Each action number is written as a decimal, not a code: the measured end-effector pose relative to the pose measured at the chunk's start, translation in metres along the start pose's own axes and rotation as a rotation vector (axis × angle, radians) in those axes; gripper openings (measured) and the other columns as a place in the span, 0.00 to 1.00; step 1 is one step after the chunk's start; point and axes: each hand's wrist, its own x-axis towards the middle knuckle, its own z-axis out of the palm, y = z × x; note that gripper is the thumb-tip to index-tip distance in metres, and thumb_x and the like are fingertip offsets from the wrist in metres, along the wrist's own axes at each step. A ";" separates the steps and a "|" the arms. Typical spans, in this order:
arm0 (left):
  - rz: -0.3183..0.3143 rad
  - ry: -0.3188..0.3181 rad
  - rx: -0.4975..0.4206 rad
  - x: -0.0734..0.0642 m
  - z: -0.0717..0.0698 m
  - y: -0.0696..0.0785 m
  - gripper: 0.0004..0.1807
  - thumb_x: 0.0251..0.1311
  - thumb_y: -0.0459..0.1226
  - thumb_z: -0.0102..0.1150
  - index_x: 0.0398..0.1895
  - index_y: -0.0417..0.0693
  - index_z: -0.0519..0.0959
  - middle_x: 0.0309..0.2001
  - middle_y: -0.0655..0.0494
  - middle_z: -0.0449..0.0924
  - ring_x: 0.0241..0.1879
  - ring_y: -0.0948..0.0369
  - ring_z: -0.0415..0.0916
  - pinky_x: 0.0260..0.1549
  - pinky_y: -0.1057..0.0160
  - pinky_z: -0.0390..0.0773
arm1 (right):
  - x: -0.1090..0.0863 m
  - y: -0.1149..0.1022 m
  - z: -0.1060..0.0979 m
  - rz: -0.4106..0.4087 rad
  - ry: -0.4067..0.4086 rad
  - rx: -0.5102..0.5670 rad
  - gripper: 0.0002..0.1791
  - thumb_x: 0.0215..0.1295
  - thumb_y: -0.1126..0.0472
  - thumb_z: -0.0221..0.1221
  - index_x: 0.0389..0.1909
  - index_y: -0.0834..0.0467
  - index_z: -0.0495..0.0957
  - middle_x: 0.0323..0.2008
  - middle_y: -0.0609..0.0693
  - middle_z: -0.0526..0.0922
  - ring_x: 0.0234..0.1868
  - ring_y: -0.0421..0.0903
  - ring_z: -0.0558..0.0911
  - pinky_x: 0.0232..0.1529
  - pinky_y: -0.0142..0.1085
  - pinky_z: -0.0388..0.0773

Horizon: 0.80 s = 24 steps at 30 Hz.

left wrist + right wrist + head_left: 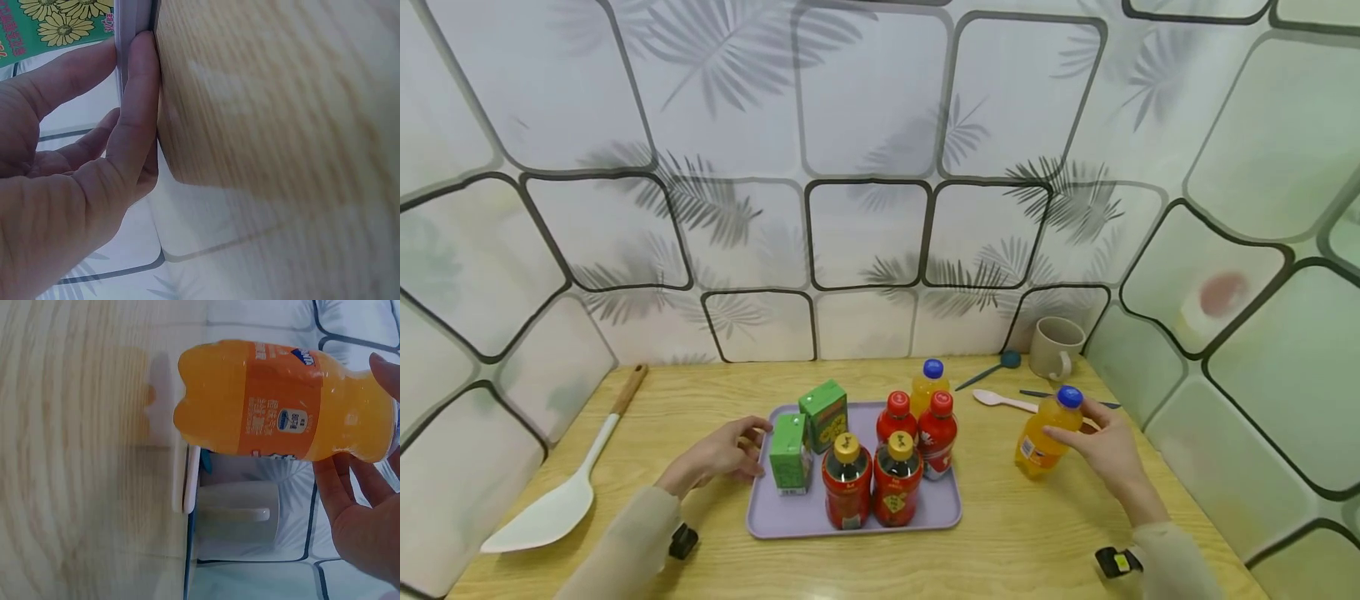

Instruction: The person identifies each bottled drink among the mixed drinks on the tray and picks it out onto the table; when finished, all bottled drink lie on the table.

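Note:
My left hand (727, 454) is at the left edge of a lilac tray (808, 521), its fingertips pinching the rim (125, 56). On this tray stand two green drink cartons (790, 454), two dark tea bottles with gold caps (898, 492), two red-capped bottles (937, 437) and, at the back, an orange soda bottle (927, 385) with a blue cap. To the tray's right, my right hand (1108, 450) grips a second orange soda bottle (281, 403) near its neck. That bottle leans slightly in the head view, and its base hangs just above the wood in the right wrist view.
At the far left lies a white spatula (561, 504) with a wooden handle. Behind the held bottle are a pale pink spoon (992, 398), a dark teal spoon (1009, 359), a thin dark utensil (1033, 393) and a beige mug (1054, 346). Patterned walls enclose the wooden table (1000, 550).

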 end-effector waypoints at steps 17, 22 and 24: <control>-0.004 -0.009 -0.007 -0.002 0.001 0.002 0.38 0.47 0.19 0.64 0.65 0.35 0.63 0.48 0.41 0.66 0.39 0.55 0.69 0.33 0.57 0.83 | 0.018 0.020 -0.020 0.103 0.054 0.055 0.43 0.57 0.51 0.69 0.71 0.61 0.64 0.50 0.28 0.72 0.45 0.25 0.71 0.43 0.17 0.72; 0.003 -0.005 0.010 -0.001 0.001 0.002 0.37 0.47 0.19 0.64 0.64 0.35 0.64 0.47 0.42 0.66 0.39 0.55 0.69 0.32 0.58 0.83 | 0.021 0.022 -0.026 0.084 0.092 0.066 0.39 0.57 0.53 0.70 0.68 0.61 0.68 0.42 0.21 0.73 0.44 0.27 0.73 0.41 0.18 0.73; 0.004 -0.006 0.012 -0.001 0.000 0.003 0.37 0.47 0.19 0.64 0.64 0.35 0.64 0.47 0.42 0.66 0.39 0.55 0.69 0.32 0.58 0.83 | 0.022 0.023 -0.029 0.072 0.106 0.059 0.38 0.56 0.54 0.70 0.67 0.59 0.70 0.40 0.20 0.73 0.44 0.26 0.72 0.41 0.17 0.72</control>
